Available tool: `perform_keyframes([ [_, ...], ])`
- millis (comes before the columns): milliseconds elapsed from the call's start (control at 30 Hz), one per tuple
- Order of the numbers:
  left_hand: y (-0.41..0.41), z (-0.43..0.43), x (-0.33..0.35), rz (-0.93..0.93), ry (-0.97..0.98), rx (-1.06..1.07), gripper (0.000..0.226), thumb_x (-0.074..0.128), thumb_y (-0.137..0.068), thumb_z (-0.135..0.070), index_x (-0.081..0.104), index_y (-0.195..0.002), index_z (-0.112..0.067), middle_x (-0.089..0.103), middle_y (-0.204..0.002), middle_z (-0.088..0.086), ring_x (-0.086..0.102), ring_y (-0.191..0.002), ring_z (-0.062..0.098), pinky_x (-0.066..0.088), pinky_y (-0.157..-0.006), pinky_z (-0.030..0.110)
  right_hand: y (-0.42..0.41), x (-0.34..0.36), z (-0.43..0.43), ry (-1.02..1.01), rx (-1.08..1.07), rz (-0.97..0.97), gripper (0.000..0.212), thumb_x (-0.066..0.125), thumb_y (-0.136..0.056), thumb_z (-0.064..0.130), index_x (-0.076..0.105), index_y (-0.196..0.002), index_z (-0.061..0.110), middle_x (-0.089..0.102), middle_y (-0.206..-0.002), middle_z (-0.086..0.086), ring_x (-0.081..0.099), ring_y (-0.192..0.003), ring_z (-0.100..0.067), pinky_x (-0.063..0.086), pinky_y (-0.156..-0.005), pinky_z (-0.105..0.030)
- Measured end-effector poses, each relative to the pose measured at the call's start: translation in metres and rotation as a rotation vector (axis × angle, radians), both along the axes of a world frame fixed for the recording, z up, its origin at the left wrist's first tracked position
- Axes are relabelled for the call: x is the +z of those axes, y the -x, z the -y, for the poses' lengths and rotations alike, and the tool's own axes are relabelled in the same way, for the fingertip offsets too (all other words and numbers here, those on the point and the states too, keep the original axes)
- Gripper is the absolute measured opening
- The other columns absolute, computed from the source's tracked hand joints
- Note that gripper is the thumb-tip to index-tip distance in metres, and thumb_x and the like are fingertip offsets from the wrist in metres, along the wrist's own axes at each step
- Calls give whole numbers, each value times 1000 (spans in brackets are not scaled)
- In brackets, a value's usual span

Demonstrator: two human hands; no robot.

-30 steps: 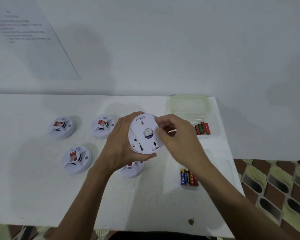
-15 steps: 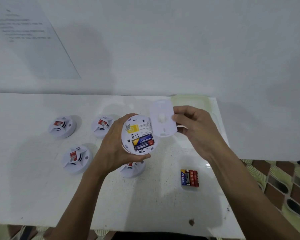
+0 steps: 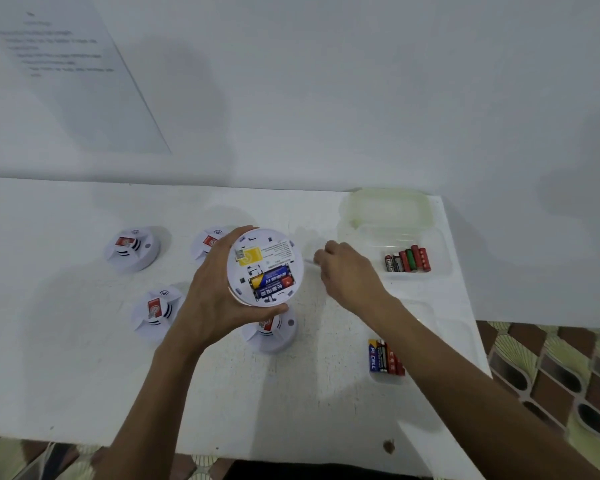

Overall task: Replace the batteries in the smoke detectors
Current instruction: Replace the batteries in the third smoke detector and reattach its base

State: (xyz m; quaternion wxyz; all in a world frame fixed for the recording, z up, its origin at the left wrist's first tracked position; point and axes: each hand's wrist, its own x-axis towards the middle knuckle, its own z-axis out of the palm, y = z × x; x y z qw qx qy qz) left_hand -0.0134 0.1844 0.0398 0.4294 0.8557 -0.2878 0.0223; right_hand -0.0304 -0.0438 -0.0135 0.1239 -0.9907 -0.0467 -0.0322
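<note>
My left hand (image 3: pixel 208 296) grips a white round smoke detector (image 3: pixel 265 268) above the table, back side up. Its cover is off, showing two blue and yellow batteries (image 3: pixel 272 280) in the compartment and a yellow label. My right hand (image 3: pixel 347 271) is just right of it, low over the table, fingers curled on the edge of the white back cover (image 3: pixel 307 249), which is faint against the white table. Old batteries (image 3: pixel 407 259) lie in a clear container at the right. More batteries (image 3: pixel 385 356) lie in a clear tray nearer me.
Three other smoke detectors (image 3: pixel 132 249) (image 3: pixel 207 242) (image 3: pixel 156 311) sit face up on the white table, and another (image 3: pixel 274 332) lies under the held one. A pale green lid (image 3: pixel 387 206) rests at the back right. The table's right edge (image 3: pixel 465 306) drops to a tiled floor.
My right hand pulled the back cover off the detector, exposing the batteries, and carried it right and down toward the table. My left hand kept hold of the detector.
</note>
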Motion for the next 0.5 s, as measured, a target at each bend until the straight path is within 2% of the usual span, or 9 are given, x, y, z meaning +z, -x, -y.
perform_keyframes([
  [100, 0, 1, -4, 3, 11, -27, 94, 68, -59, -71, 33, -136, -31, 39, -133, -23, 41, -123, -1, 34, -106, 23, -3, -10, 2, 11, 48, -107, 19, 50, -92, 6, 65, -105, 7, 60, -98, -8, 57, -86, -25, 53, -68, -38],
  [200, 0, 1, -7, 9, 8, -47, 98, 66, -61, -74, 33, -138, -23, 42, -135, -13, 43, -125, 12, 36, -107, 33, -4, -12, 6, -91, 21, -189, 21, 54, -93, 10, 67, -110, 9, 62, -103, -8, 60, -89, -24, 46, -71, -28],
  [333, -2, 2, -9, 12, 4, -50, 99, 65, -61, -75, 33, -139, -22, 44, -137, -6, 44, -127, 14, 35, -108, 31, -4, -12, 8, -120, 21, -291, 26, 51, -97, 14, 64, -119, 10, 61, -113, -10, 60, -97, -24, 41, -75, -25],
  [433, -3, 3, -11, 7, 12, -56, 98, 64, -62, -75, 33, -138, -22, 41, -137, -10, 38, -127, -1, 31, -110, 22, -3, 1, 6, -213, -7, -300, 28, 50, -98, 17, 63, -123, 11, 62, -117, -9, 60, -101, -22, 46, -84, -29],
  [500, -4, 4, -10, 4, 18, -49, 97, 62, -62, -76, 33, -138, -22, 39, -136, -15, 34, -125, -10, 27, -109, 14, 1, 17, 5, -337, -47, -228, 26, 52, -97, 16, 65, -119, 12, 66, -112, -6, 61, -92, -16, 48, -81, -24],
])
